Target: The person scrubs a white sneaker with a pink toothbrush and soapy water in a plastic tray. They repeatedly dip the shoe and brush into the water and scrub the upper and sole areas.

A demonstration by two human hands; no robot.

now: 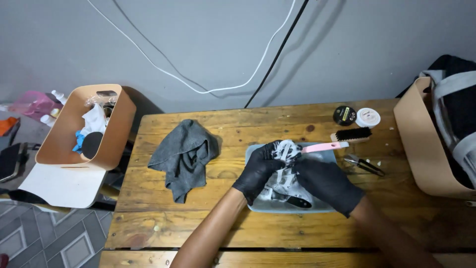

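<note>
Soapy black-and-white shoe (286,168) sits over a shallow pale-blue plastic tray (253,155) on the worn wooden table (198,223). Left hand (258,171), in a black glove, is closed round its foam-covered upper end. Right hand (327,183), also gloved, is clamped on the handle of a pink-handled brush (325,146) laid against the shoe. Judged light and fairly stiff but slippery with lather; firmest hold is round the body, not the wet tip. A crumpled grey cloth (184,154) lies well apart.

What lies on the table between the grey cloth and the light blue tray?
Nothing: in the head view, only bare wooden table separates the grey cloth from the tray. The gloved left hand reaches over the tray's near edge.
</note>
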